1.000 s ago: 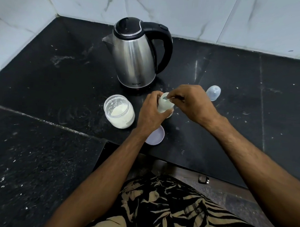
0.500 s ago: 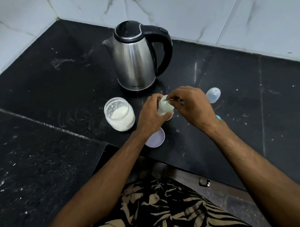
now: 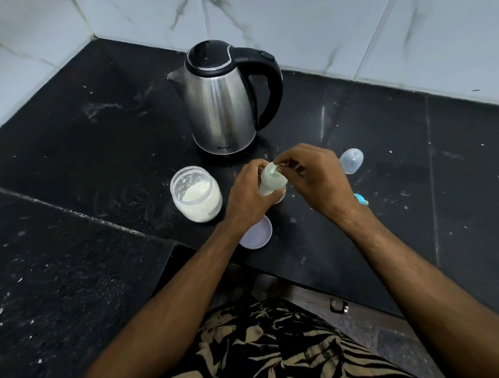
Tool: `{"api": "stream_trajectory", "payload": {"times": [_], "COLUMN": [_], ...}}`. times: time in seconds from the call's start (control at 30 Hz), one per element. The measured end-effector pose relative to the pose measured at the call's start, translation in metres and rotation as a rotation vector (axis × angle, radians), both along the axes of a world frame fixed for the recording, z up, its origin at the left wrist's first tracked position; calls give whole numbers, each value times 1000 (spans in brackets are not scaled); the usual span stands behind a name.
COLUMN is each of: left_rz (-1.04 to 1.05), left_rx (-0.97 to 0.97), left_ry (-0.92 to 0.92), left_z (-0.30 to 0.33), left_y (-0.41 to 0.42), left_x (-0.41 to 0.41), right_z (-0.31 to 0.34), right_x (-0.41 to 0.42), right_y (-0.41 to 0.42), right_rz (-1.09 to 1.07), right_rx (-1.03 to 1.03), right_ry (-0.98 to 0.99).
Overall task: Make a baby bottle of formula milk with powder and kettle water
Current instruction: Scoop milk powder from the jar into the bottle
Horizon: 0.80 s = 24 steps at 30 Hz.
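Observation:
A small baby bottle (image 3: 272, 181) with milky white contents stands on the black counter (image 3: 382, 236), in front of the steel kettle (image 3: 220, 108). My left hand (image 3: 249, 196) is wrapped around the bottle's side. My right hand (image 3: 319, 177) hovers over the bottle's open mouth, fingers pinched on a thin spoon-like handle (image 3: 297, 168) that is mostly hidden. To the left stands an open glass jar of white powder (image 3: 196, 194). The jar's pale purple lid (image 3: 258, 234) lies just behind my left wrist.
The bottle's clear dome cap (image 3: 351, 160) lies to the right of my right hand. A small teal piece (image 3: 360, 199) peeks out beside my right wrist. White tiled walls close off the back and left. The counter edge steps down near my body.
My hands and the bottle have stayed in place. The right fingers have shifted slightly at the bottle's mouth. The camera has tilted a little, so everything sits lower in view.

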State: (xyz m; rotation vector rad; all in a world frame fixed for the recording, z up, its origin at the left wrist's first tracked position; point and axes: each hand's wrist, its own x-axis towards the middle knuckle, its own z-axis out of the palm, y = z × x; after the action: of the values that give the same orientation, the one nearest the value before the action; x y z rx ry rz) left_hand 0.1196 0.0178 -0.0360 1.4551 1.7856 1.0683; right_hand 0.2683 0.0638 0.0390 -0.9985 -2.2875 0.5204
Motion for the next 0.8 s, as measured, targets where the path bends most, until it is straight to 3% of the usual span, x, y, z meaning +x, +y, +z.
{"api": "stream_trajectory", "payload": {"times": [0.13, 0.27, 0.8], "left_rz": [-5, -4, -4], "left_rx": [-1, 0, 5], "left_ry": [-7, -7, -31], "left_z": [-1, 0, -2], "left_y": [1, 0, 1], "left_x": [-1, -1, -2], "right_z": [0, -1, 0], "right_x": [0, 0, 0], "right_y": [0, -3, -2], "right_rz": [16, -19, 12], "right_rx": [-52, 36, -11], "right_ry": [-92, -17, -67]}}
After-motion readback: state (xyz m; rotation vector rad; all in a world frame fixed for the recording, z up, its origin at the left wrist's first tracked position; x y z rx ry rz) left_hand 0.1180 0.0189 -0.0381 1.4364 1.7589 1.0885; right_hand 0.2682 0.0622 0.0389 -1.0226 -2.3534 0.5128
